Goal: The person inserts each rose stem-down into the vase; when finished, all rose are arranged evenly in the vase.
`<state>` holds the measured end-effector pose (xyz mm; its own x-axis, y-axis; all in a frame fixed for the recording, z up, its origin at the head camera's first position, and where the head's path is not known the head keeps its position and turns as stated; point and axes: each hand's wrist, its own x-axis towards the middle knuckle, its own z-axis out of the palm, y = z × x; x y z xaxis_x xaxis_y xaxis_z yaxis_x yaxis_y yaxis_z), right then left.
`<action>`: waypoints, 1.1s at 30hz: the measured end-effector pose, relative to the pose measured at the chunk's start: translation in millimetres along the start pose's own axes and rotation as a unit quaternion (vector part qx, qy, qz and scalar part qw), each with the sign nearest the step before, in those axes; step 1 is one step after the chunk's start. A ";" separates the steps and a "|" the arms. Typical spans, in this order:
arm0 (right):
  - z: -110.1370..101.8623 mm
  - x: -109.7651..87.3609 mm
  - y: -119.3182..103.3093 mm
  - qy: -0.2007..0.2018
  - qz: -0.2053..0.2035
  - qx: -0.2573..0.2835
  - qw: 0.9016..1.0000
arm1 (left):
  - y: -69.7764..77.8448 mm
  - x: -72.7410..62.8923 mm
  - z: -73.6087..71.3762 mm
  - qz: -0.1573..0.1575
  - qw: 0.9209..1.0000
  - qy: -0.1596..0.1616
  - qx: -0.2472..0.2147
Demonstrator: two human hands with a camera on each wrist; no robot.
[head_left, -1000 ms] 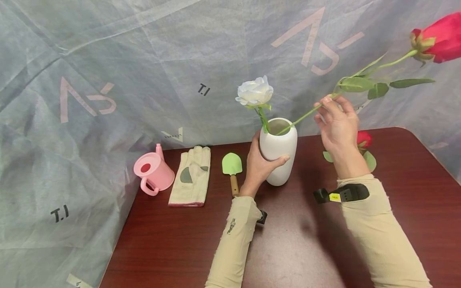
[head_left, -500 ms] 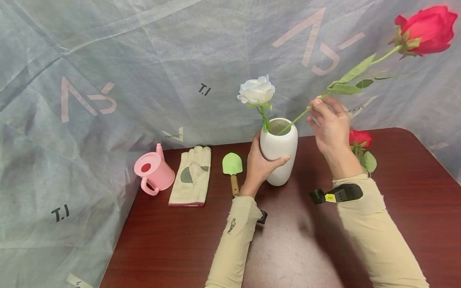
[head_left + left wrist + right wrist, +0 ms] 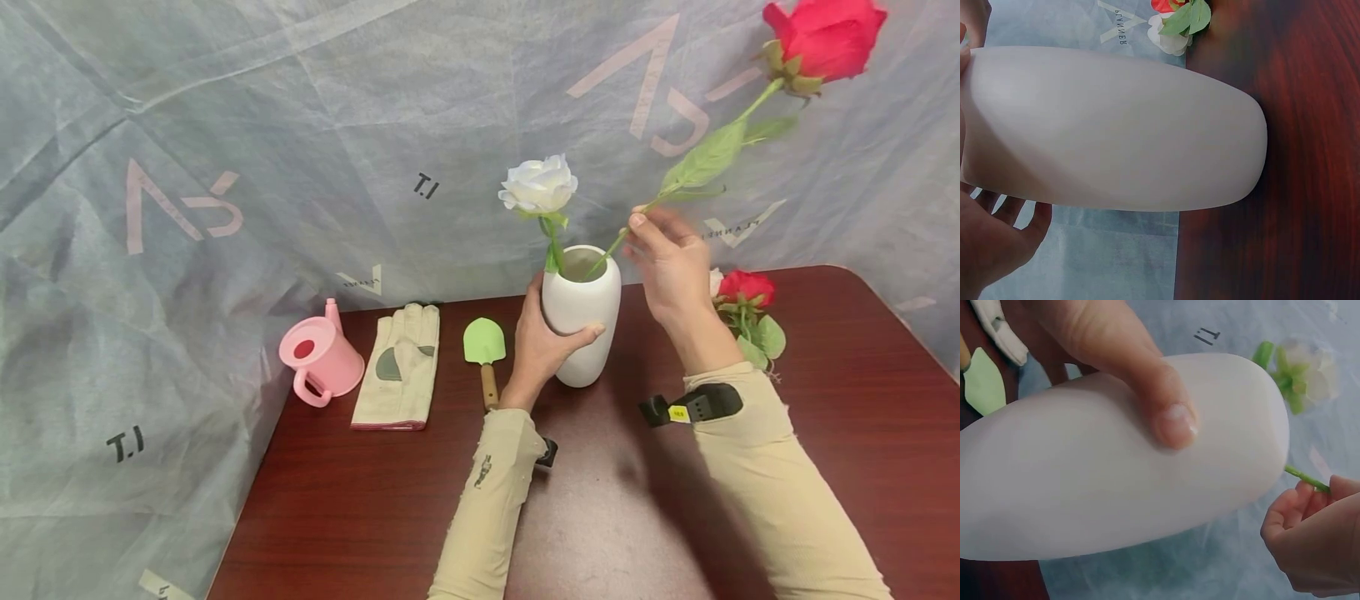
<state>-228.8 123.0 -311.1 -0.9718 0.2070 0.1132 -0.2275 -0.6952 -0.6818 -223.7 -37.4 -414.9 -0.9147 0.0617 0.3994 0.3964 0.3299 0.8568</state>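
Note:
A white vase (image 3: pixel 583 325) stands upright on the table, and my left hand (image 3: pixel 543 342) grips its left side, thumb across the front. Inside it, a white rose (image 3: pixel 539 185) leans at the left of the mouth. My right hand (image 3: pixel 675 267) pinches the green stem of a large red rose (image 3: pixel 825 37) between thumb and fingers, right of the vase. The stem's lower end dips into the mouth, while the bloom tilts up to the right. In the right wrist view the pinched stem (image 3: pixel 1304 478) shows at the vase's rim; its tip is hidden inside.
Left of the vase lie a green trowel (image 3: pixel 484 354) with a wooden handle, folded cream gloves (image 3: pixel 397 367) and a pink watering can (image 3: pixel 322 358). Behind my right wrist, more flowers, a red one (image 3: pixel 746 287) among them, lie on the table (image 3: pixel 600 517). A grey cloth backdrop (image 3: pixel 300 150) hangs behind.
My right hand has moved left toward the vase, bringing the red rose left and more upright, its stem steeper in the mouth. The white rose has shifted slightly right. My left hand stays put.

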 end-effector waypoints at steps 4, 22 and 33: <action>0.8 -1.3 6.9 -0.004 -0.001 -0.035 0.999 | -0.7 -0.3 -0.3 -0.001 1.000 -0.003 0.001; 3.3 -0.8 13.4 0.024 -0.008 -0.113 0.993 | 0.2 0.1 -1.4 0.000 1.000 -0.009 -0.006; 1.7 -0.2 18.1 0.013 0.001 -0.146 0.989 | -0.9 -0.4 -1.5 0.001 1.000 -0.008 -0.008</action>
<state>-232.8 109.2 -322.3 -0.9695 0.2257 0.0957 -0.1940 -0.4674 -0.8625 -223.6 -39.1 -415.3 -0.9150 0.0781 0.3957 0.3993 0.3148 0.8611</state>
